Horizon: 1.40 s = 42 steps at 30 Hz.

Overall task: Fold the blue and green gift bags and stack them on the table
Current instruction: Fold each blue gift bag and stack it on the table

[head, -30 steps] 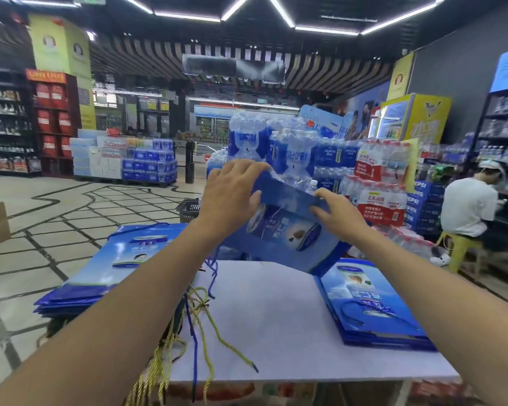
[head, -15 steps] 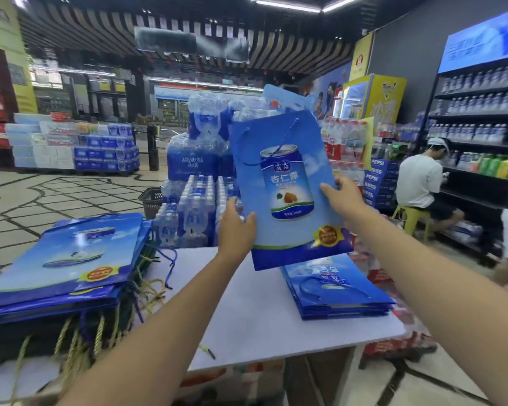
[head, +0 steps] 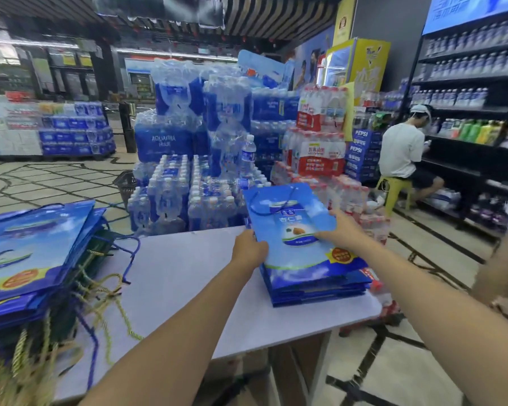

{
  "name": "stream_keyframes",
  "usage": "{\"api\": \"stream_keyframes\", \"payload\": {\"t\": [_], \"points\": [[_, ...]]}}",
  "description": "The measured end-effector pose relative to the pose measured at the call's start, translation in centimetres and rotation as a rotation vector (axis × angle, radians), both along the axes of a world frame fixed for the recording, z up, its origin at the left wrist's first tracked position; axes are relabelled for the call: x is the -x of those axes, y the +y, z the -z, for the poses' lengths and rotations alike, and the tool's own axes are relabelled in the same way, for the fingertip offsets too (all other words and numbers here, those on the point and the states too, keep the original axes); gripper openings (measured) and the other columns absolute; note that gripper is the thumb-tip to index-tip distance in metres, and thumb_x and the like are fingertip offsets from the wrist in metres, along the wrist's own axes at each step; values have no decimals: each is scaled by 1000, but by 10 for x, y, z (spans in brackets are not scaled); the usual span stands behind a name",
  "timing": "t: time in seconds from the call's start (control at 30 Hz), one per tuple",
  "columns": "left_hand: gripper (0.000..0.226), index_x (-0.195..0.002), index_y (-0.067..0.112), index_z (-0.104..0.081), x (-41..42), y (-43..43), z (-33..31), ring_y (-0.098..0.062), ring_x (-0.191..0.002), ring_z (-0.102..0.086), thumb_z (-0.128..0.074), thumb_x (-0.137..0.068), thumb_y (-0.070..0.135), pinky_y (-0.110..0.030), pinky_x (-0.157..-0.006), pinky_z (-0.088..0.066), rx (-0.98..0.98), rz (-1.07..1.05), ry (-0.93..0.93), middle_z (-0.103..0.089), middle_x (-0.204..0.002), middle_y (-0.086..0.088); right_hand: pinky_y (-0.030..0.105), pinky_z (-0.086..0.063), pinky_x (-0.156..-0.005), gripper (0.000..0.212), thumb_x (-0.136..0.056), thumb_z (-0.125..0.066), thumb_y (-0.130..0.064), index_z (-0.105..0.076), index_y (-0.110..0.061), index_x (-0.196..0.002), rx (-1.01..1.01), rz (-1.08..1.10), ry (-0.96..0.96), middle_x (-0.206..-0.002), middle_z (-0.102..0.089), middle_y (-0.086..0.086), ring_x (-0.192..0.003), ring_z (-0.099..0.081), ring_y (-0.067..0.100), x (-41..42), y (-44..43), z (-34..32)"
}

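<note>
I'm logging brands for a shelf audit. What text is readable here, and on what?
"AQUAFINA": water pack
"PEPSI", twice: blue cartons
"杏仁露": gift bag
Too blurred to read: red pack labels, orange seal on the bag, yellow cooler, wall screen.

Bright overhead store lighting, motion-blurred, edges warped.

Centre: shrink-wrapped blue packs of clear water bottles (head: 188,136), stacked high.
Right of centre: red-labelled bottle packs (head: 320,153), blue Pepsi cartons (head: 361,148) just beside them.
Right: person in a white shirt (head: 399,150) seated on a yellow-green plastic stool (head: 393,186), facing dark shelves of bottles (head: 467,98).
Upper right: yellow drinks cooler (head: 361,63).
Left of centre: black mesh basket (head: 125,183) on beige tiled floor (head: 41,183).
</note>
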<state>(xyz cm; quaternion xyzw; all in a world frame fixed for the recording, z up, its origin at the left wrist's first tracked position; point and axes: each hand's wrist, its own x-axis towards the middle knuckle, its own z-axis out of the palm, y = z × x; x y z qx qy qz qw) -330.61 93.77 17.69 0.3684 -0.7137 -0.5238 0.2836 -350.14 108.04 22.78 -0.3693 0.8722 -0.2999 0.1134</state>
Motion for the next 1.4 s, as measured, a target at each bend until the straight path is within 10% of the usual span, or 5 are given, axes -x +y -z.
{"api": "stream_keyframes", "payload": {"t": [0.1, 0.23, 0.47, 1.03, 1.4], "points": [[49, -97, 1, -71, 12, -9, 25, -38, -95, -71, -50, -59, 22, -47, -79, -59, -12, -7, -99, -74, -100, -18, 32, -42, -57, 37, -75, -80, -40, -60, -22, -101, -67, 0, -1, -96, -65, 4, -77, -60, 19, 16, -3, 28], [46, -100, 6, -70, 23, -23, 47, -37, -97, -70, -53, -62, 26, -42, -79, -60, 3, -3, -239, -72, -104, -16, 37, -46, -91, 79, -90, -76, -37, -37, -11, -154, -148, 5, -8, -154, -45, 11, -130, -52, 32, 10, 0, 38], [48, -109, 12, -65, 11, -7, 31, -30, -101, -68, -52, -69, 36, -46, -89, -60, 74, 8, -307, -68, -117, -11, 43, -42, -110, 72, -97, -64, -42, -35, -15, -157, -235, -19, 49, -161, -38, 8, -139, -45, 32, 8, 2, 40], [57, -151, 23, -43, -177, -51, -81, -31, -149, -28, -55, -95, 25, -49, -112, -35, 1088, -147, -647, -34, -161, -8, 38, -40, -106, 47, -94, -63, -38, -56, -24, -139, 47, -355, 421, -147, -47, 1, -135, -43, 25, -180, -94, 62], [119, -164, 24, -18, -333, -124, -82, -35, -158, -6, -38, -68, 93, -66, -122, -13, 283, -256, -1115, -8, -173, -6, 33, -41, -106, 45, -100, -44, -48, -54, -25, -137, -14, -347, 418, -141, -56, -7, -127, -51, 16, -235, -106, 118]]}}
